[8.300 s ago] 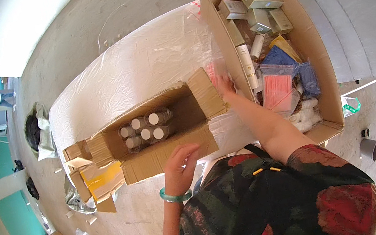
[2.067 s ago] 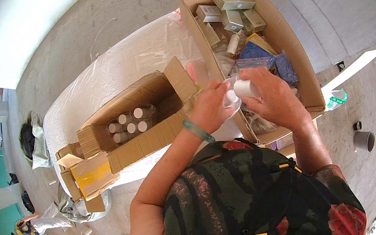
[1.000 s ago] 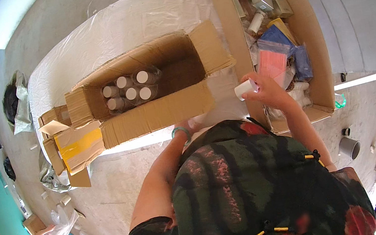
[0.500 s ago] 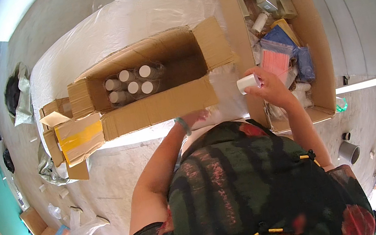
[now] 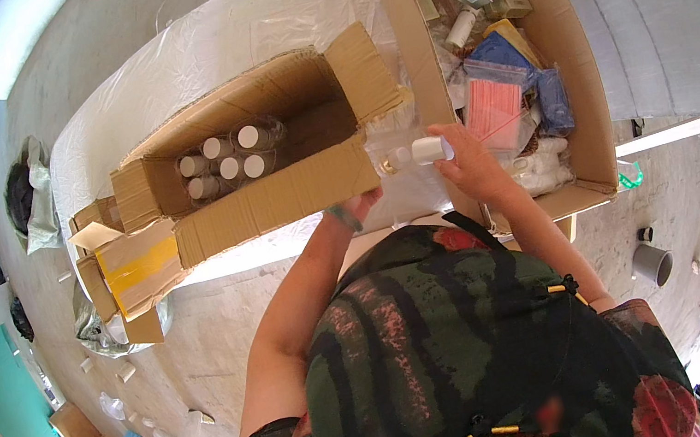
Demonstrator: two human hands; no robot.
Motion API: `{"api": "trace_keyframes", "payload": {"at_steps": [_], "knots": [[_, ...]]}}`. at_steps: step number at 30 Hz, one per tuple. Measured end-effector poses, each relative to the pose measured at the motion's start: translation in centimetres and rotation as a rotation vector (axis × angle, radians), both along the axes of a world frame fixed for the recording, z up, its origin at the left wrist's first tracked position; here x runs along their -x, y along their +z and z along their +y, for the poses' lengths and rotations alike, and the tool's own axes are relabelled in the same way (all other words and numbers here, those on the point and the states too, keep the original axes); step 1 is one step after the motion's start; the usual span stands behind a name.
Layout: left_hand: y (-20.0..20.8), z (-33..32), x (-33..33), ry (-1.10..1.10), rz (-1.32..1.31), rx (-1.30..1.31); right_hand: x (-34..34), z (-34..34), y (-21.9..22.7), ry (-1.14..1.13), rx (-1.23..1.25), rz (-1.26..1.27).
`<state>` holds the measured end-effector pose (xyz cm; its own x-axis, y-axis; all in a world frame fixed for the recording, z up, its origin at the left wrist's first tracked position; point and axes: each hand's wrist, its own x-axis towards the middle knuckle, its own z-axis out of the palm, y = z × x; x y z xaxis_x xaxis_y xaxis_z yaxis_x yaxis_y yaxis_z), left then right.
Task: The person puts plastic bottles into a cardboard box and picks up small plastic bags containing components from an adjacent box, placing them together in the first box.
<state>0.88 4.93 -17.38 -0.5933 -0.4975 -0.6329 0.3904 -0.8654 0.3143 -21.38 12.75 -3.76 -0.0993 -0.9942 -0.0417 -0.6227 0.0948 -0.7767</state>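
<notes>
My right hand (image 5: 467, 165) grips a small clear bottle with a white cap (image 5: 424, 151), held sideways over the gap between two cardboard boxes. My left hand (image 5: 363, 204), with a green band on the wrist, is tucked against the front wall of the open brown box (image 5: 272, 199); its fingers are mostly hidden, close to some clear plastic film (image 5: 388, 144). Inside that box several white-capped bottles (image 5: 224, 154) stand upright at the left end. The right part of the box floor is bare.
A second, larger cardboard box (image 5: 567, 40) on the right holds small cartons, pink and blue packets and white bottles. Both boxes sit on a table under a white sheet (image 5: 233, 33). Flattened cardboard with yellow tape (image 5: 129, 267) lies to the left. The floor is concrete.
My right hand has carried the capped bottle a little to the left, from the right-hand box toward the open brown box. My left hand stays at the box's front wall.
</notes>
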Motion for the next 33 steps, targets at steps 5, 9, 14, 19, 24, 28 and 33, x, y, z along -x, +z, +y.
{"api": "trace_keyframes", "payload": {"at_steps": [5,9,14,19,24,28,33], "knots": [[0.7,0.7,0.4,-0.05,-0.048,-0.057,-0.4,-0.4,-0.3,-0.041,-0.155,-0.148],[1.1,1.2,0.7,-0.044,-0.094,-0.11,-1.9,-1.1,-0.4,0.122,-0.139,-0.005],[1.3,1.3,0.2,-0.082,-0.029,-0.056,-3.2,-1.6,-2.5,0.186,-0.063,0.113],[2.8,1.4,0.7,-0.034,-0.082,-0.1,-2.7,-1.1,-4.8,0.059,-0.113,-0.021],[4.0,1.1,1.5,-0.01,-0.053,-0.111,-2.0,0.1,-5.5,-0.12,-0.103,-0.421],[3.3,1.3,1.8,-0.072,0.072,-0.128,-2.3,0.3,-3.6,-0.218,-0.395,-0.706],[6.4,1.3,3.9,-0.087,0.107,-0.154,-2.7,1.4,-2.1,-0.212,-0.052,-0.665]]}}
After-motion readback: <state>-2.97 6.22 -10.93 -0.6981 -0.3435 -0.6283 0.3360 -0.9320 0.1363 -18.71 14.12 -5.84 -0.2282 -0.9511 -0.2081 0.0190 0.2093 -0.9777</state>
